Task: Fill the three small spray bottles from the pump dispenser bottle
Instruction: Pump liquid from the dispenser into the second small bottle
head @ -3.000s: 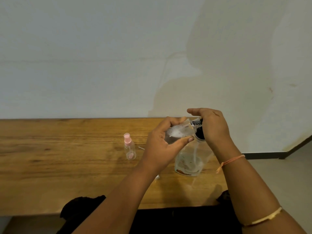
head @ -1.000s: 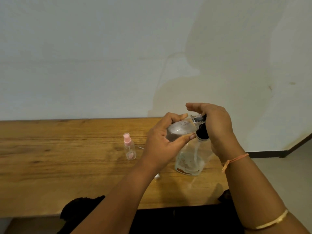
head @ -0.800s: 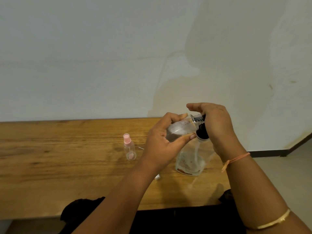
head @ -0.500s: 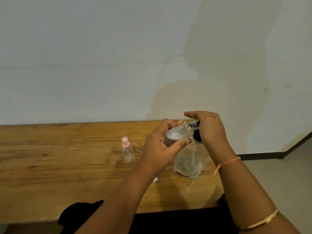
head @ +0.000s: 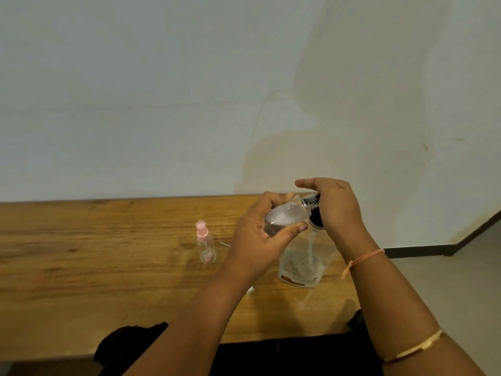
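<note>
My left hand [head: 257,237] grips a small clear spray bottle [head: 284,217], tilted with its open neck toward the black pump head [head: 315,217] of the big clear dispenser bottle [head: 303,261]. My right hand [head: 336,204] lies over the pump head with its fingers curled round it. The dispenser stands on the wooden table [head: 108,253] and holds a little liquid at the bottom. A second small spray bottle with a pink cap [head: 205,244] stands upright to the left. No third spray bottle shows.
A small white piece [head: 250,290] lies on the table under my left wrist, and a thin tube [head: 225,244] lies beside the pink-capped bottle. The table's right end is just past the dispenser. A pale wall rises behind. Dark cloth lies at the near edge.
My right hand rose slightly on the pump head, then came back down. The left hand has kept the small bottle at the spout throughout.
</note>
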`<action>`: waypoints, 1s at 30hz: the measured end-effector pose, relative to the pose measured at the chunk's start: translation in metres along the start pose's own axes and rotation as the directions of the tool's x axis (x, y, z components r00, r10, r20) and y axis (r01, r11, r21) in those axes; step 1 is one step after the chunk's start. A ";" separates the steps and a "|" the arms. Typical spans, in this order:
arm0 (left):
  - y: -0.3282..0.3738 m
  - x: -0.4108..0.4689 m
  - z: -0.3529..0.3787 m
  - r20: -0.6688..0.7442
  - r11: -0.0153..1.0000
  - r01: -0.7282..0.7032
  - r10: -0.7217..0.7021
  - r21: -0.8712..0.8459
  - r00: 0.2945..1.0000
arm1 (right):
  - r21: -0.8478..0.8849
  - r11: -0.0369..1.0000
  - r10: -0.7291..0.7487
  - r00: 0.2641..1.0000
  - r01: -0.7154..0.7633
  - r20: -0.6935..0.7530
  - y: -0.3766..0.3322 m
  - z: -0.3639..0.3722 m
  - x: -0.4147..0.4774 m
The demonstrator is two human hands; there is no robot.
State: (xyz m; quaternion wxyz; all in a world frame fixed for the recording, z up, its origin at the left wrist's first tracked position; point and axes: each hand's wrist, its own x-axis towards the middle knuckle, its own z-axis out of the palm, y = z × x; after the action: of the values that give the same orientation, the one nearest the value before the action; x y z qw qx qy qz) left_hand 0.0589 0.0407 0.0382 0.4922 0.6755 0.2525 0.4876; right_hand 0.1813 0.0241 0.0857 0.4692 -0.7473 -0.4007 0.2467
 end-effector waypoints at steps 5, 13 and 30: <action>0.009 0.000 -0.001 0.013 0.999 -0.039 0.039 -0.008 0.999 | 0.126 0.992 0.017 1.000 -0.018 0.006 -0.009 -0.008 -0.004; 0.002 0.001 0.000 0.006 1.000 -0.012 0.012 0.017 1.000 | -0.426 0.897 -0.079 0.990 0.120 0.113 0.001 -0.002 0.005; 0.002 0.000 0.000 0.023 1.000 -0.015 0.015 0.013 1.000 | -0.276 0.960 -0.042 0.999 0.048 0.029 0.001 -0.001 0.003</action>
State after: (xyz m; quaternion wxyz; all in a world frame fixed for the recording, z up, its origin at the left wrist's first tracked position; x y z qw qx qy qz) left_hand 0.0591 0.0399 0.0397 0.4867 0.6861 0.2450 0.4820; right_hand 0.1842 0.0260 0.0849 0.3610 -0.7933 -0.4536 0.1861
